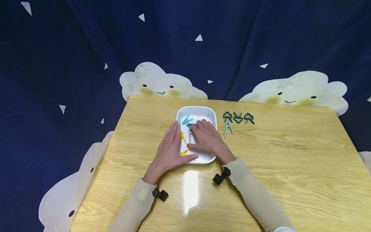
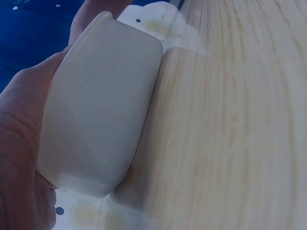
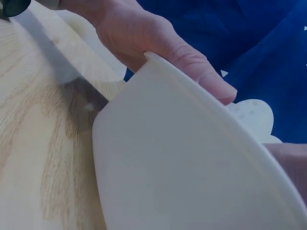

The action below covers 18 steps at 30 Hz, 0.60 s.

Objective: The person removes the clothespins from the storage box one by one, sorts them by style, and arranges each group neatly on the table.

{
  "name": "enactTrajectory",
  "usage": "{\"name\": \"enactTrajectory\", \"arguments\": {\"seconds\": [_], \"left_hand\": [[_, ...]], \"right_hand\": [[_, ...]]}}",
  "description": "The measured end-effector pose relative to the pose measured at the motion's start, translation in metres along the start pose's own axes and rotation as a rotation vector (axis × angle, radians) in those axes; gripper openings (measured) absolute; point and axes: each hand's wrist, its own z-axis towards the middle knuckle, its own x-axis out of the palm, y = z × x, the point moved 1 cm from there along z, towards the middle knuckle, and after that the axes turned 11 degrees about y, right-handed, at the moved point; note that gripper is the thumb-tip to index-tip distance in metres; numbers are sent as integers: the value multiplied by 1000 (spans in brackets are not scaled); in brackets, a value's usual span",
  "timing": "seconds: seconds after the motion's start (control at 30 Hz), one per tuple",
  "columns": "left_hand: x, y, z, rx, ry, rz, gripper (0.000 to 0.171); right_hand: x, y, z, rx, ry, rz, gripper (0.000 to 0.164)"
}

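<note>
A white rectangular tub (image 1: pixel 197 161) sits on the wooden table with small clips inside. My left hand (image 1: pixel 171 146) lies against its left side, fingers straight along the rim and thumb stretched over the front rim. My right hand (image 1: pixel 205 137) reaches over the right rim into the tub, fingertips bent down at a dark teal clip (image 1: pixel 189 125). Its thumb is spread apart, close to a pale pink clip (image 1: pixel 189 135). I cannot tell whether its fingers grip anything. Also inside are a light blue clip (image 1: pixel 186 120), a yellow clip (image 1: pixel 183 137) and another yellow clip (image 1: pixel 184 152), partly hidden.
Right of the tub, three dark green clips with rounded, cloud-like heads (image 1: pixel 238 118) lie in a row on the wooden table (image 1: pixel 278 167). Just below them is a light blue clip (image 1: pixel 228 128). A dark blue curtain (image 1: pixel 179 42) with clouds hangs behind the table.
</note>
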Motion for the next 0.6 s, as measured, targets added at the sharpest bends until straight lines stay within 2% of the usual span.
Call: {"name": "enactTrajectory", "arguments": {"seconds": [0.33,0.6], "left_hand": [[1,-1,1,3,-3,-1,140],[-1,-1,1,3,0,9,140]], "right_hand": [[-3,-2,1,-25,80,-25,91],[-6,-4,0,-37,77,19,84]]}}
